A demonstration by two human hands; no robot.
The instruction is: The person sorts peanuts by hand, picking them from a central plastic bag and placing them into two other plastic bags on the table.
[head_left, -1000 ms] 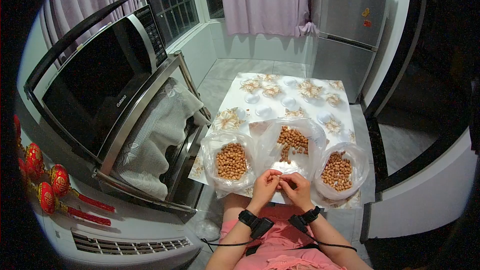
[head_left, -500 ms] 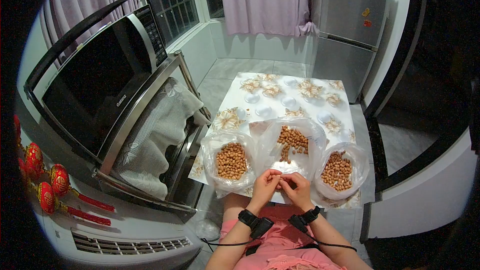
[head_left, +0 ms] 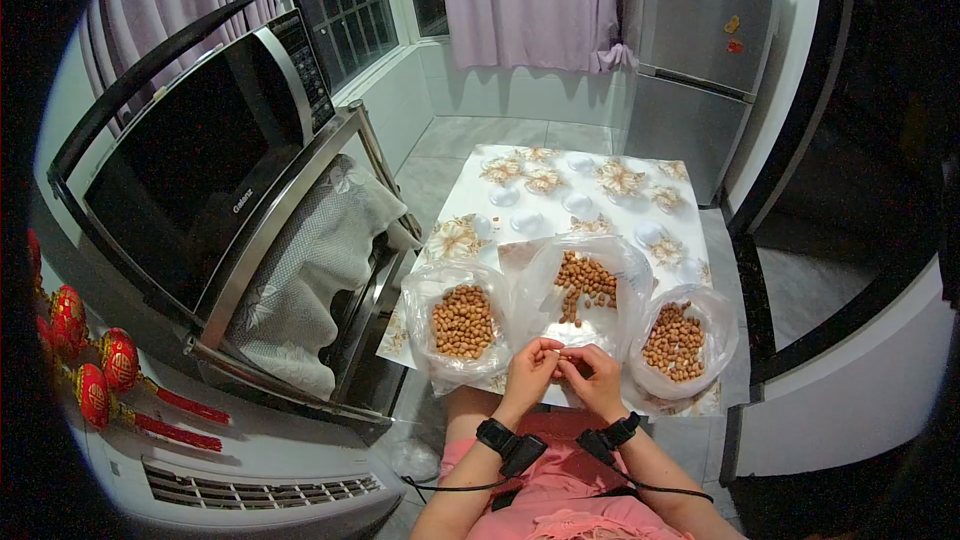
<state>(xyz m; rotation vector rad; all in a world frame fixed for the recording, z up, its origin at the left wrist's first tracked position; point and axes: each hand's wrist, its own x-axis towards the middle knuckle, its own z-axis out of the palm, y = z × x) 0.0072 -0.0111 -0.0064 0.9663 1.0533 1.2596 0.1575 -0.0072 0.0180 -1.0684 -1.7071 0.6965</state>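
Note:
My left hand [head_left: 535, 368] and my right hand [head_left: 592, 378] meet at the fingertips, at the front edge of the middle plastic bag [head_left: 536, 292]. Thumbs and fingers of both are pinched together; whatever is between them is too small to make out. Small brown nuts, perhaps peanuts [head_left: 588, 282], lie in the back part of this open bag. To the left, another clear bag [head_left: 421, 290] holds a heap of similar nuts [head_left: 463, 323]. A third bag [head_left: 722, 334] on the right holds more nuts [head_left: 673, 345].
The bags stand on a small table with a flowered white cover [head_left: 560, 183]. A microwave [head_left: 205, 165] on a metal rack [head_left: 290, 230] is close on the left, with red lantern ornaments [head_left: 93, 395] below. A fridge [head_left: 690, 120] stands behind on the right.

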